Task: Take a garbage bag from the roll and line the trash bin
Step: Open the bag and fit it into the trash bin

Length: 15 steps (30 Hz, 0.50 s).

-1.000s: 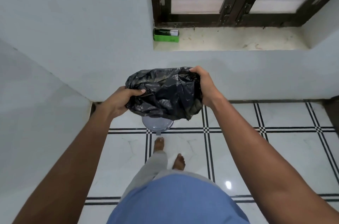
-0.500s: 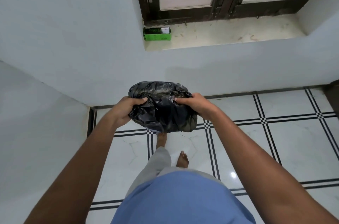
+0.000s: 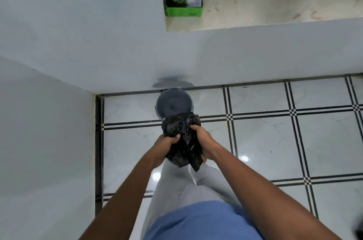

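Black plastic: a crumpled garbage bag (image 3: 181, 137) is held bunched between both hands, above the floor and just in front of the trash bin (image 3: 173, 103); its top overlaps the bin's near rim in the head view, though whether it touches the rim cannot be told.
Left hand (image 3: 166, 144): the fingers are curled round the bag's left side, with the thumb pressed over a fold.
Right hand (image 3: 202, 139): the fingers are clenched on the bag's right side, and a loose tail of plastic hangs below the grip.
Reason for the hold: the bag is probably gathered at two sides so that its mouth can be found and pulled apart; the mouth itself is not made out among the folds.
Bin position: the bin is set on the tiled floor (image 3: 275, 141) against the wall (image 3: 117, 53), near the corner, with its lid (image 3: 172, 82) seemingly tipped back against the wall, so the opening is left free.
Bin contents: the inside is seen as dark grey and appears unlined; a faint mark at the bottom is too dim to be identified.
Green box (image 3: 183, 6): it is left on the window ledge (image 3: 265, 7) well above the bin, presumably the source of the roll; what remains in it is not shown.
Task stage: the bag is judged taken; opening and lining are not yet done.
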{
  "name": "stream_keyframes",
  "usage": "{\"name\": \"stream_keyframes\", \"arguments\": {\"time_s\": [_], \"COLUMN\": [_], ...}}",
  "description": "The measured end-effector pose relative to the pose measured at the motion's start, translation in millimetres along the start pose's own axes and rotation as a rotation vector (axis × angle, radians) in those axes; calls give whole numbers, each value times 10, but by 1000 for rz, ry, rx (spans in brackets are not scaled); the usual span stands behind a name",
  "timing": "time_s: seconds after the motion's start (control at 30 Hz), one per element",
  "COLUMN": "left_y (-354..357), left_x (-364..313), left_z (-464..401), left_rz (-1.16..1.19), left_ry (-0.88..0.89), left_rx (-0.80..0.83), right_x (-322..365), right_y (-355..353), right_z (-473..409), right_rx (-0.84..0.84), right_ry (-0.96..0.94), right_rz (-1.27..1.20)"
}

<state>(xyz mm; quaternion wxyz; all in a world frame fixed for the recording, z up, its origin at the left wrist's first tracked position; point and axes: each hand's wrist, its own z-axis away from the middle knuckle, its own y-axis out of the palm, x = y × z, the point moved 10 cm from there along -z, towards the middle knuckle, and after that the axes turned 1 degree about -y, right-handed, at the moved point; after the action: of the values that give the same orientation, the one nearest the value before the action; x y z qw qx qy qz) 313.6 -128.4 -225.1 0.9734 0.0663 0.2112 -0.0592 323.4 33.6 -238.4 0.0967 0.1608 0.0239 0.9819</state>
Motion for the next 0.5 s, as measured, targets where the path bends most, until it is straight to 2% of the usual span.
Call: {"name": "stream_keyframes", "arguments": {"time_s": [0.17, 0.3, 0.5], "left_y": [-93, -139, -278], "left_x": [51, -36, -147], "left_z": [-299, -612, -1415], "left_rz": [-7, -70, -195], "left_ry": [-5, 58, 117], "left_rx": [-58, -73, -88], "right_x": [-83, -34, 20], "right_y": [184, 289, 379], "right_z": [-370, -759, -1562], "right_rx": [-44, -90, -152], "right_ry": [55, 50, 72], "right_rz": [-71, -137, -221]}}
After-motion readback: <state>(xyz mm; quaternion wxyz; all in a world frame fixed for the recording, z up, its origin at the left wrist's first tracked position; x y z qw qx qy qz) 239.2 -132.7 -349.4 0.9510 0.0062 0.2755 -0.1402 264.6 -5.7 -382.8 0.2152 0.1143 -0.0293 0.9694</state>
